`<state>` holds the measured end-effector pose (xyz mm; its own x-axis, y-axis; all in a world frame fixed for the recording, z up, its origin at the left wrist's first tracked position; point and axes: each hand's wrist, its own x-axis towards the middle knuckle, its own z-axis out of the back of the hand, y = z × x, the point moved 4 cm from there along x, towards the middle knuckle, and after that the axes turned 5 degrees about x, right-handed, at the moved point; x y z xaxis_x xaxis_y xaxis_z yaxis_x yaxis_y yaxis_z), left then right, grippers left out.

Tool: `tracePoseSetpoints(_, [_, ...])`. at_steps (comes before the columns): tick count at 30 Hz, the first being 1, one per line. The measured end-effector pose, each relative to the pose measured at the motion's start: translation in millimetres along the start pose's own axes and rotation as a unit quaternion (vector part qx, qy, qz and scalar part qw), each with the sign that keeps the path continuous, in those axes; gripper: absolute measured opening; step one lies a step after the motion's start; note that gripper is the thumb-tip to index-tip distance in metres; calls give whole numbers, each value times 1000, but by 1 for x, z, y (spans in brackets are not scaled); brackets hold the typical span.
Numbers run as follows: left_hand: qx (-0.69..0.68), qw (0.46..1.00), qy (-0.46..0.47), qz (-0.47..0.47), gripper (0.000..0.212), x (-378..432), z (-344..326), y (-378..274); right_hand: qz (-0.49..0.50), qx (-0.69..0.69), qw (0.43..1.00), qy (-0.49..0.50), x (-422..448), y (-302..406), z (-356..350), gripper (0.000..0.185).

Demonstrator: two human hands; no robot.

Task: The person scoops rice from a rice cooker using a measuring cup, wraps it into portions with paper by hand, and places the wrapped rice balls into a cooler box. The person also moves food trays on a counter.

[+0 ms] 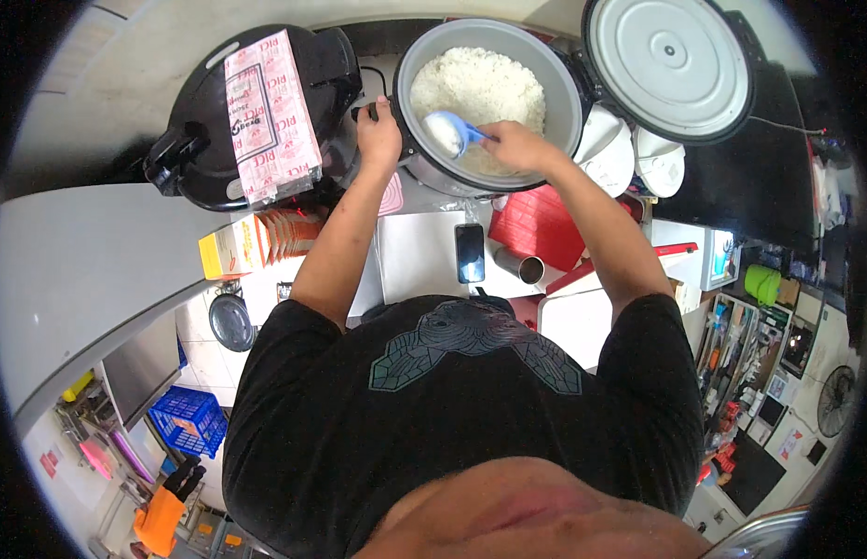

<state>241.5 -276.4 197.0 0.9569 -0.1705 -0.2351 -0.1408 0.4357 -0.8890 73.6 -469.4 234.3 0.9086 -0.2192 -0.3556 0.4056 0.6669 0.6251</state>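
Observation:
A large rice cooker (454, 178) stands in front of me with its lid (667, 56) swung up to the right. White cooked rice (486, 80) lies in its grey inner pot, heaped on the far side and low on the near side. In my right hand (521, 145) is a blue plastic rice scoop (468, 131), held inside the pot with some rice in its bowl. My left hand (377, 140) grips the black side handle (367, 112) at the cooker's left. That hand's fingertips are partly hidden.
A second, closed black cooker (196, 91) on the left carries a printed plastic packet (269, 115). Nearer me are stacked paper boxes (266, 241), a smartphone (470, 253), a metal cup (521, 265) and red packaging (538, 227). White sandals (604, 154) sit right of the cooker.

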Motion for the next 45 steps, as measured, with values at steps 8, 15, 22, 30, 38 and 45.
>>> tracePoseSetpoints(8, [-108, 985, 69, -118, 62, -12, 7, 112, -66, 362, 929, 33, -37, -31, 29, 21])
tracePoseSetpoints(15, [371, 820, 273, -341, 60, -166, 67, 309, -49, 520, 853, 28, -158, 28, -32, 20])
tracePoseSetpoints(22, [550, 709, 343, -278, 99, -184, 81, 313, -147, 308, 939, -44, -180, -31, -230, 33])
tracePoseSetpoints(30, [608, 674, 365, -205, 113, -193, 75, 306, 25, -181, 979, -88, -175, -40, -401, 75])
tracePoseSetpoints(38, [621, 675, 353, -186, 114, -196, 71, 300, -4, -151, 980, -131, -174, -62, -394, 84])
tracePoseSetpoints(45, [638, 665, 339, -187, 113, -201, 66, 292, -20, -101, 987, -124, -176, -68, -384, 79])
